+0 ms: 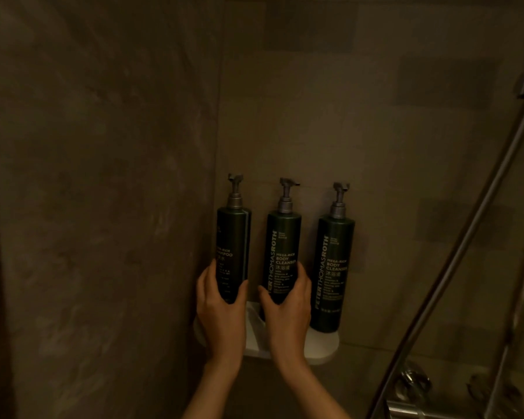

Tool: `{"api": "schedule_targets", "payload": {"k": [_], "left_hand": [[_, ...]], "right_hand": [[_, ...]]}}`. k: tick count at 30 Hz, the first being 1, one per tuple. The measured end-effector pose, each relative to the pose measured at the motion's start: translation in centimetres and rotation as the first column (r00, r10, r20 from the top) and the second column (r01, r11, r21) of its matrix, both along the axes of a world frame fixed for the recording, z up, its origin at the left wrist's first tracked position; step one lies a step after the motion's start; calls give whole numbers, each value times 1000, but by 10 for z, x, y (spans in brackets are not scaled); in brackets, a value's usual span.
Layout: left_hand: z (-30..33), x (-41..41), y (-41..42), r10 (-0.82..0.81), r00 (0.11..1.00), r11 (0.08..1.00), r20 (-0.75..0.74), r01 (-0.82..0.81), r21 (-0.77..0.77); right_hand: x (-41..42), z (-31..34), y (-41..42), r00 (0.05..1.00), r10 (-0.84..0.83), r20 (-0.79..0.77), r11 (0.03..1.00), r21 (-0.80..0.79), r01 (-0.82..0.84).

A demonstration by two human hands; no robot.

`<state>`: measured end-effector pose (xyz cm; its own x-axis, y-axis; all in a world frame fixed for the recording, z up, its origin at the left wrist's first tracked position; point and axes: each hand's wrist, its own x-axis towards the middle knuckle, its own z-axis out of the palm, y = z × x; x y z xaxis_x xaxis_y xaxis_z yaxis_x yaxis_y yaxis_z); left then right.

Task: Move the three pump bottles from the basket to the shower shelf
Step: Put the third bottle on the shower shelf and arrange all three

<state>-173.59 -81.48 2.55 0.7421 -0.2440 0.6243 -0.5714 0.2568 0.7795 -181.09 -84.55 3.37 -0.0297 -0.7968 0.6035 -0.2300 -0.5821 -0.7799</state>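
Three dark green pump bottles with grey pumps stand upright in a row at the white shower shelf (324, 346) in the wall corner. My left hand (220, 309) grips the lower part of the left bottle (233, 243), labelled shampoo. My right hand (286, 313) grips the lower part of the middle bottle (283, 246), labelled body cleanser. The right bottle (333, 267) stands free on the shelf's right end. My hands hide the bases of the two held bottles, so I cannot tell whether they rest on the shelf. The basket is not in view.
Brown tiled walls meet in a corner just left of the bottles. A metal shower rail (472, 231) slants up at the right. Chrome tap fittings (412, 388) sit at the lower right.
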Motion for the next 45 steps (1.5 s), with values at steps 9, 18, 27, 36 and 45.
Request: {"api": "schedule_targets", "payload": {"k": [9, 18, 27, 36, 45], "left_hand": [[-1, 2, -1, -7, 1000, 1000, -4, 7, 1], [-2, 3, 0, -18, 1000, 1000, -3, 18, -4], [-1, 4, -2, -38, 999, 999, -18, 39, 13], [-2, 4, -2, -55, 998, 998, -11, 55, -5], [-1, 5, -2, -98, 995, 995, 1, 98, 3]], "right_hand": [[1, -3, 0, 1000, 6, 29, 1000, -26, -5], [1, -5, -2, 999, -33, 21, 999, -39, 33], [4, -1, -1, 995, -98, 12, 994, -36, 99], [4, -2, 3, 994, -109, 18, 992, -53, 110], [6, -3, 3, 996, -90, -3, 995, -36, 90]]}}
